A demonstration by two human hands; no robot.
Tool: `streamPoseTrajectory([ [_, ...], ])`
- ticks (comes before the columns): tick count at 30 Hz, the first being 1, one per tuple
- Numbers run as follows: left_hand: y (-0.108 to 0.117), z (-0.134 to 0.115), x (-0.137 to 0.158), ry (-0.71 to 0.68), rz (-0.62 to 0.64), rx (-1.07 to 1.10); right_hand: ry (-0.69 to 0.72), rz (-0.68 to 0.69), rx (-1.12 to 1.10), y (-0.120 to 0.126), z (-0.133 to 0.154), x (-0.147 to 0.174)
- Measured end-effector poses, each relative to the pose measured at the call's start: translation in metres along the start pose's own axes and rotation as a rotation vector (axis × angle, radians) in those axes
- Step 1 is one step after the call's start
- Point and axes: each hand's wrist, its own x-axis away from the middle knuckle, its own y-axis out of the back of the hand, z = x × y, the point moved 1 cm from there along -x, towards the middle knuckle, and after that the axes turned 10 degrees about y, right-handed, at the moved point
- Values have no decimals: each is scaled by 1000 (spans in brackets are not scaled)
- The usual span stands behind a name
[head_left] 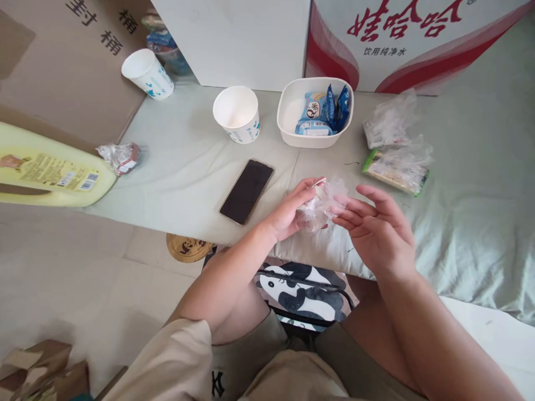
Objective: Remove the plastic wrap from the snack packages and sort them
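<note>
My left hand (295, 206) is closed around a small clear plastic bag (320, 209) near the front edge of the cloth-covered surface. Something reddish and white shows through the crinkled plastic, but I cannot make out what it is. To the right, my right hand (378, 228) has its fingers spread, their tips at the bag's loose end; I cannot tell if they touch it. Beyond the bag stands a white tub (288, 131) with several blue snack packets (317, 111). A dark-screened phone (246, 192) lies left of my left hand.
Two paper cups (236, 117) stand toward the back. Plastic-wrapped packs (397, 167) lie right of the tub. Left are a crumpled wrapped item (120, 157) and a yellow bottle (54, 167). Boxes (251, 39) line the back, and a panda-print item (303, 289) is between my knees.
</note>
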Motion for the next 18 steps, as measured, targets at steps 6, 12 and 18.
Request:
streamPoseTrajectory([
  [6,3,3,-6,277,141,-128,253,171,425,11,4,0],
  [12,7,5,-6,253,162,-190,120,170,436,12,2,-2],
  [18,1,-3,-6,-67,52,-221,-116,-97,330,13,-3,-4],
])
